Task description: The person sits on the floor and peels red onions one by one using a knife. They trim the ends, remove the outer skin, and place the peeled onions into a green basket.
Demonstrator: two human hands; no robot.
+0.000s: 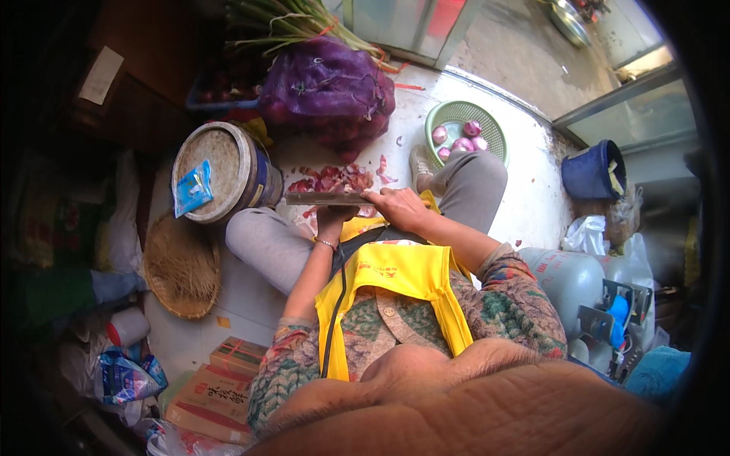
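My right hand (401, 210) is closed on the handle end of a cleaver (325, 198). Its broad, dull grey blade points left across my lap, seen nearly edge-on. My left hand (332, 219), with a bracelet at the wrist, is just beneath the blade. That blade covers its fingers and whatever may be in them. Loose red onion skins (338, 179) lie scattered on the floor just beyond the knife. Several purple onions (461, 143) sit in a green plastic colander (498, 137) ahead and to the right, beside my knee.
A big purple mesh sack (331, 87) of onions stands ahead, with green stalks (304, 21) behind it. To the left are a lidded bucket (209, 173) bearing a blue packet (193, 188), and a round woven basket (182, 262). A blue bin (593, 170) and grey gas cylinder (561, 275) are right.
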